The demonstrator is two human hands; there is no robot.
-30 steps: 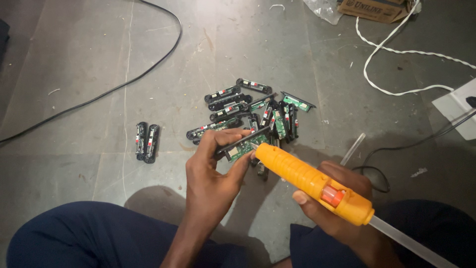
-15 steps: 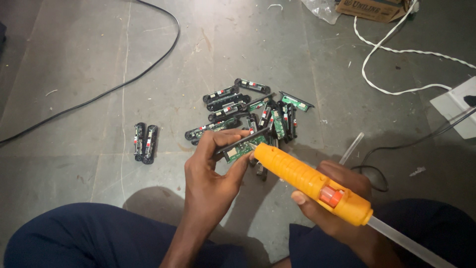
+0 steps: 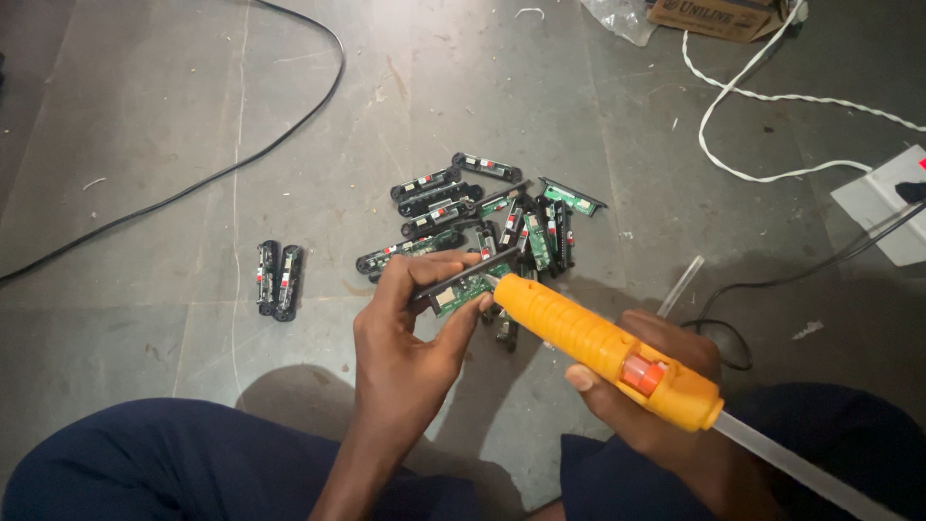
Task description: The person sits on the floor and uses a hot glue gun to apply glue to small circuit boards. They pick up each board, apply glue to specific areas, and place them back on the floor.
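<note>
Orange glue gun [image 3: 603, 349], clasped in the right hand [image 3: 648, 386], nozzle touching a small circuit board [image 3: 461, 287] pinched by the left hand [image 3: 410, 338]; a pile of boards [image 3: 482, 217] lies on the grey floor [image 3: 145, 116] just beyond.

Looks to me like an informal electronics workshop, work done sitting on a bare grey concrete floor [image 3: 145, 116]. I see a heap of small circuit-board modules [image 3: 482, 217] in the middle, a yellow glue gun [image 3: 603, 352] near right, a black cable [image 3: 241, 164] far left, a white cord [image 3: 762, 96] and a cardboard box [image 3: 723, 14] far right.
</note>
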